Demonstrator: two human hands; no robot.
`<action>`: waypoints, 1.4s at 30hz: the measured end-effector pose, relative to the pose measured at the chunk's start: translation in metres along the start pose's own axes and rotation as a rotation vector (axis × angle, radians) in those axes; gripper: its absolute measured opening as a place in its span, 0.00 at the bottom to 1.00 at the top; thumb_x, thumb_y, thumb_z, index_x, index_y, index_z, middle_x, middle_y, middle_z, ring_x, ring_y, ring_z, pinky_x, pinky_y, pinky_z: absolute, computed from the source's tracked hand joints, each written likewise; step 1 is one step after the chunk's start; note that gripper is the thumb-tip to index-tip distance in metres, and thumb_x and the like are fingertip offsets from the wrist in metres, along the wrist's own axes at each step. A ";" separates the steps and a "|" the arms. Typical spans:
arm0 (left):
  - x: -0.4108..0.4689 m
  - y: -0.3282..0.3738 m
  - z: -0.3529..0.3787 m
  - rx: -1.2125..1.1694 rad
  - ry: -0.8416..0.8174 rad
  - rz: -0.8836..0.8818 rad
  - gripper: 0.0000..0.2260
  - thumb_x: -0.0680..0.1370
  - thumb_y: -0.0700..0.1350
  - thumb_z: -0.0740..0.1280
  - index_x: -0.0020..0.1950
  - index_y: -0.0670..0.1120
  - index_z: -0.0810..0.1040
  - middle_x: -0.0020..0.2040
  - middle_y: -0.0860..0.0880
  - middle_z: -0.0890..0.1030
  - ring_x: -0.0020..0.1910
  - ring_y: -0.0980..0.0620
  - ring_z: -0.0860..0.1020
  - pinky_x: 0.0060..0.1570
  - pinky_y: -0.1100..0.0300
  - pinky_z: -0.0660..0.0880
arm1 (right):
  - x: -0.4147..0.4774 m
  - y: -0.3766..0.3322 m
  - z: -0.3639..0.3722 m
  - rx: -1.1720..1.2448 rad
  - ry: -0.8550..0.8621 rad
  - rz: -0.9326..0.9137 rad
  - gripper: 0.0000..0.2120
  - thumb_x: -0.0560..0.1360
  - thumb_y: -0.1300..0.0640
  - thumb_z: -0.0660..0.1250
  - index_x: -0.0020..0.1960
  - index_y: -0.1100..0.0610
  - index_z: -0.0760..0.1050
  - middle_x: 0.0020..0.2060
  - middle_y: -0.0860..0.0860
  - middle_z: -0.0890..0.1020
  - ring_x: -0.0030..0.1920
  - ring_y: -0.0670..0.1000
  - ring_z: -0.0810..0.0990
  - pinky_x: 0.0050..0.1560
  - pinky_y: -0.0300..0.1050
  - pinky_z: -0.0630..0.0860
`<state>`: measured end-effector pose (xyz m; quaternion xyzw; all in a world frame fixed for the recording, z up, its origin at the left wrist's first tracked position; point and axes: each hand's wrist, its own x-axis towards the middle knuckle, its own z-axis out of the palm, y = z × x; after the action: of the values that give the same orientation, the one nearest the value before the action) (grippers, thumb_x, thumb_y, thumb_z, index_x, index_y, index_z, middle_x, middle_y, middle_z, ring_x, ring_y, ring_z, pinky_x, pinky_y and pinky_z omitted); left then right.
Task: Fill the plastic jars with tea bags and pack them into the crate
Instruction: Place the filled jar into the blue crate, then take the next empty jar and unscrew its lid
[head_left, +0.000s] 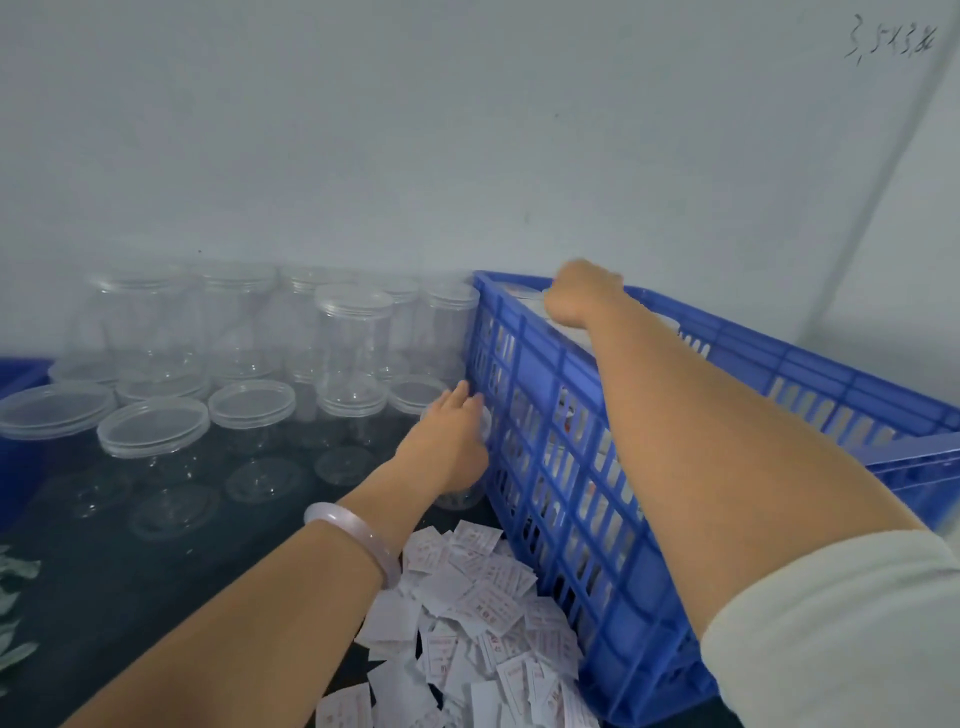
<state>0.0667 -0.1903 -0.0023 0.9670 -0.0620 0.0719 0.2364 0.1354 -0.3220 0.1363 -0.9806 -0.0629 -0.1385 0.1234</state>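
Just beside the blue crate, the left hand clasps the top of a clear jar, with tea bags heaped below its wrist. The right hand reaches into the crate. Its fingers are hidden, so its grip cannot be told.

A blue crate stands on the right side of the dark table, against the pale wall. The right hand reaches over the crate's rim into its far left corner. Its fingers are hidden, so what it holds cannot be told. The left hand, with a pale bracelet on the wrist, grips a clear jar from above, just beside the crate's left wall. A pile of white tea bags lies near, touching the crate. Many empty jars with lids stand at the far left, some stacked. A white sleeve covers the right upper arm.
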 end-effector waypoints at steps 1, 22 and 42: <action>-0.001 -0.008 0.004 0.081 -0.061 -0.039 0.30 0.80 0.40 0.58 0.78 0.43 0.47 0.79 0.46 0.46 0.78 0.47 0.46 0.75 0.53 0.50 | -0.002 -0.010 0.000 0.043 0.070 -0.098 0.08 0.76 0.64 0.58 0.49 0.60 0.75 0.52 0.59 0.78 0.62 0.62 0.74 0.58 0.49 0.70; 0.014 -0.026 0.039 -0.035 0.162 -0.055 0.21 0.78 0.37 0.63 0.70 0.47 0.70 0.78 0.41 0.52 0.74 0.41 0.60 0.69 0.52 0.65 | -0.083 -0.013 0.153 0.017 -0.214 -0.134 0.37 0.71 0.58 0.73 0.72 0.57 0.55 0.73 0.59 0.57 0.67 0.62 0.67 0.64 0.58 0.71; -0.220 -0.130 -0.060 -0.620 0.518 -0.113 0.46 0.52 0.58 0.75 0.70 0.54 0.67 0.57 0.59 0.79 0.56 0.66 0.77 0.52 0.73 0.72 | -0.237 -0.147 0.204 1.309 -0.525 -0.434 0.38 0.54 0.51 0.80 0.62 0.41 0.70 0.55 0.42 0.81 0.56 0.43 0.81 0.55 0.45 0.79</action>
<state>-0.1360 -0.0292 -0.0452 0.8016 0.0340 0.2782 0.5281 -0.0611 -0.1492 -0.0887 -0.6726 -0.3528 0.1453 0.6340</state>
